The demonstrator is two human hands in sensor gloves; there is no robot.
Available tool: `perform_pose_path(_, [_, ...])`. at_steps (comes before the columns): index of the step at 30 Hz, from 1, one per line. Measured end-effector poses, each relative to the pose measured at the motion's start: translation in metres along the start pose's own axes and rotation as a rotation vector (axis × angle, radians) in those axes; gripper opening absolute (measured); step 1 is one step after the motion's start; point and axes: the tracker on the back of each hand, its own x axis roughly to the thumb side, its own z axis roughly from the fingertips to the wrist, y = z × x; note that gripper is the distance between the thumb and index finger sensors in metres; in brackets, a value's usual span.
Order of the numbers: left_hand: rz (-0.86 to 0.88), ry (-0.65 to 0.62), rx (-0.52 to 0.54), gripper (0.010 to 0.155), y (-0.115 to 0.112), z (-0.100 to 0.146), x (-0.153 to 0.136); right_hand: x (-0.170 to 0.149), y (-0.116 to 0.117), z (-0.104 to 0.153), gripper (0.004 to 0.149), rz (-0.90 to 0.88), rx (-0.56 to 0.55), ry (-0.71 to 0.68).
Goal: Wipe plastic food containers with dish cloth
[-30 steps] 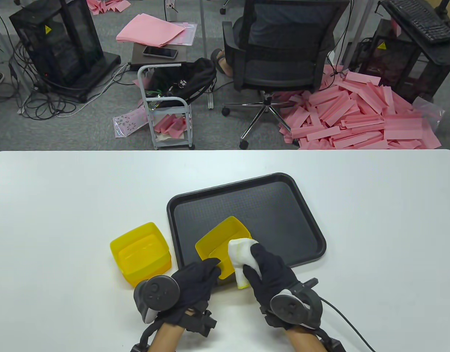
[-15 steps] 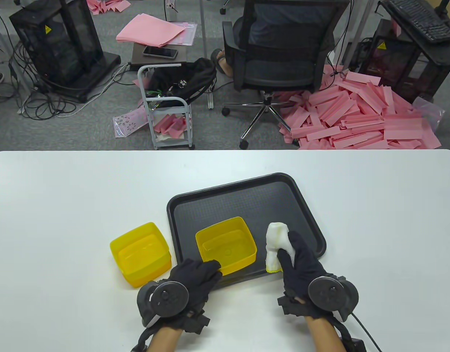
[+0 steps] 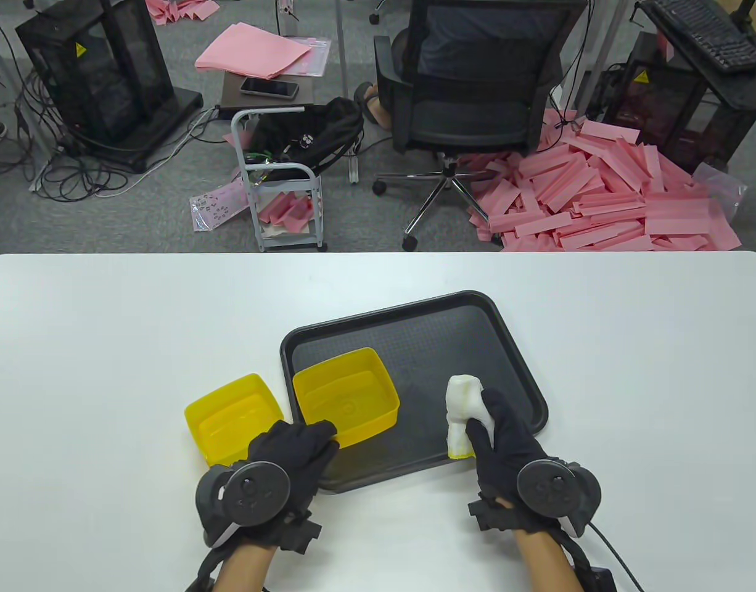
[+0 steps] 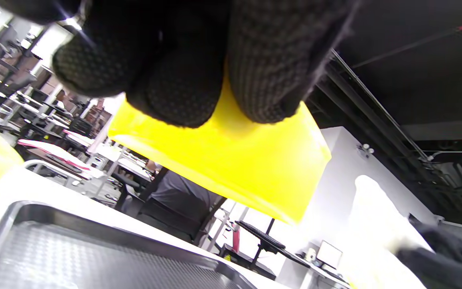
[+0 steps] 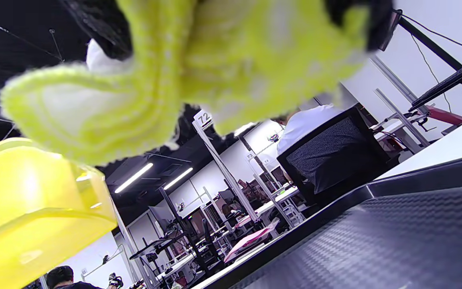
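A yellow plastic container [image 3: 346,396] is held above the left part of the black tray [image 3: 513,370]; my left hand [image 3: 291,453] grips its near rim. In the left wrist view the container [image 4: 231,168] hangs lifted over the tray [image 4: 74,249], under my fingers [image 4: 175,92]. A second yellow container [image 3: 233,422] stands on the white table left of the tray. My right hand [image 3: 501,441] grips a bunched white and yellow dish cloth [image 3: 463,414] over the tray's right part. The cloth [image 5: 167,72] fills the top of the right wrist view, with the held container [image 5: 26,208] at left.
The white table [image 3: 106,345] stretches wide on both sides of the tray. A cable [image 3: 606,542] runs from my right wrist to the bottom edge. An office chair [image 3: 470,92], a small cart [image 3: 279,185] and piled pink foam strips [image 3: 600,191] lie beyond the far edge.
The cloth came out of the container and my right hand moved right with it. My left hand then carried the container left, toward the tray's left edge.
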Motion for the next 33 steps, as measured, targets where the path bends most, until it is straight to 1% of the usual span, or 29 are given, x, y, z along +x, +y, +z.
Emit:
perform_pose_path(7, [-0.048,0.114,0.056,0.041,0.048,0.003,-0.035,-0.004,0.004,-0.001,0.059,-0.007,0.021,0.019])
perform_pose_path(9, [-0.075,0.147,0.065,0.041,0.06,0.005,-0.046,-0.005,0.005,-0.002,0.059,-0.006,0.028,0.022])
perform_pose_path(12, [-0.079,0.198,0.079,0.041,0.071,0.01,-0.062,-0.007,0.007,-0.002,0.059,-0.005,0.04,0.028])
perform_pose_path(16, [-0.101,0.232,0.064,0.041,0.072,0.019,-0.077,-0.007,0.008,-0.002,0.059,0.0,0.048,0.033])
perform_pose_path(20, [-0.122,0.257,0.033,0.041,0.065,0.027,-0.088,-0.007,0.008,-0.002,0.059,0.004,0.052,0.036])
perform_pose_path(25, [-0.141,0.267,0.008,0.041,0.055,0.032,-0.096,-0.007,0.007,-0.002,0.059,0.006,0.057,0.039])
perform_pose_path(33, [-0.141,0.264,-0.011,0.041,0.049,0.038,-0.101,-0.007,0.009,-0.003,0.058,0.01,0.071,0.042])
